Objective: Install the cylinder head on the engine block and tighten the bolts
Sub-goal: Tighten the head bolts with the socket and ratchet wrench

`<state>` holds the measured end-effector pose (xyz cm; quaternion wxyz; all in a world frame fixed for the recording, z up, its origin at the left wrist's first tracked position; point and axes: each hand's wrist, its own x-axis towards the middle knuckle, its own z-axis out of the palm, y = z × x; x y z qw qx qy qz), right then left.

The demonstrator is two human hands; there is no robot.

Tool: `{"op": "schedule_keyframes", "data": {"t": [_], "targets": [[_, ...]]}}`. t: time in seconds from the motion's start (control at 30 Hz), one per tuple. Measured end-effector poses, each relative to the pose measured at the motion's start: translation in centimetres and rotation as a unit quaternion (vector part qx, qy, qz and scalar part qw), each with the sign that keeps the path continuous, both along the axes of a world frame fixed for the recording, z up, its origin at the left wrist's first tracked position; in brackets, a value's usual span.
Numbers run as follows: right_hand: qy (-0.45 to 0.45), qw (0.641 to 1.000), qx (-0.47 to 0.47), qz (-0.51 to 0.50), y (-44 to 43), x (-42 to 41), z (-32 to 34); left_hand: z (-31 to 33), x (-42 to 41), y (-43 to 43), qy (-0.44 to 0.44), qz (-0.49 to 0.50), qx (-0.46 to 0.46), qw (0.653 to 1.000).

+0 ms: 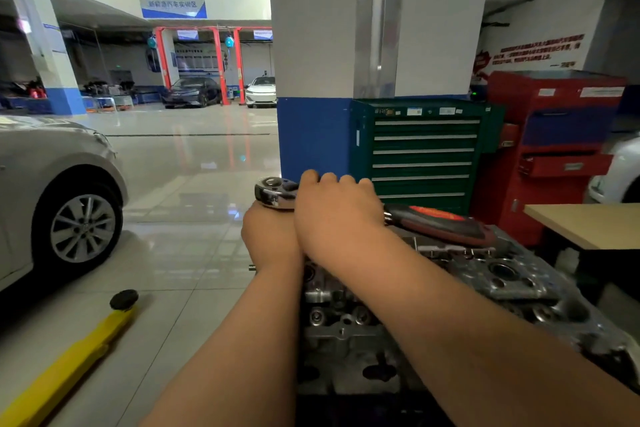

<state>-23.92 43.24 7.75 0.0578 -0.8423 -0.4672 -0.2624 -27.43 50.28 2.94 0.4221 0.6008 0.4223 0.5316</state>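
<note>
The grey metal cylinder head (502,284) lies under my arms at the lower right, with its bores and valve pockets showing. A ratchet wrench (275,192) with a chrome head and a red-and-black handle (446,222) sits level above its far end. My right hand (336,215) is wrapped over the shaft just behind the chrome head. Under the head, my left hand (270,236) is closed around whatever hangs below it, which the hand hides. The bolts cannot be seen.
A silver car (52,191) stands at the left, and a yellow lift arm (69,364) with a black pad lies on the tiled floor. Behind the engine stand a blue-and-white pillar (311,80), a green drawer cabinet (422,152), a red tool cart (554,135) and a wooden table (588,222).
</note>
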Motion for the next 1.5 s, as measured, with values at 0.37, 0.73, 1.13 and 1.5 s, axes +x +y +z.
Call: {"op": "schedule_keyframes", "data": {"t": [0.37, 0.73, 1.13, 1.5], "targets": [[0.004, 0.997, -0.069, -0.024, 0.7, -0.5, 0.6, 0.0, 0.5, 0.0, -0.030, 0.010, -0.025, 0.999], [0.048, 0.993, -0.094, 0.061, 3.6, 2.0, 2.4, 0.4, 0.4, 0.0, -0.032, 0.048, -0.031, 0.998], [0.067, 0.993, -0.083, 0.058, 1.9, 2.1, 2.1, 0.3, 0.7, 0.1, -0.004, 0.046, -0.007, 0.999], [-0.017, 0.999, 0.021, 0.037, -0.1, -1.7, -0.3, 0.5, 0.2, 0.2, -0.020, 0.008, -0.031, 0.999]]}}
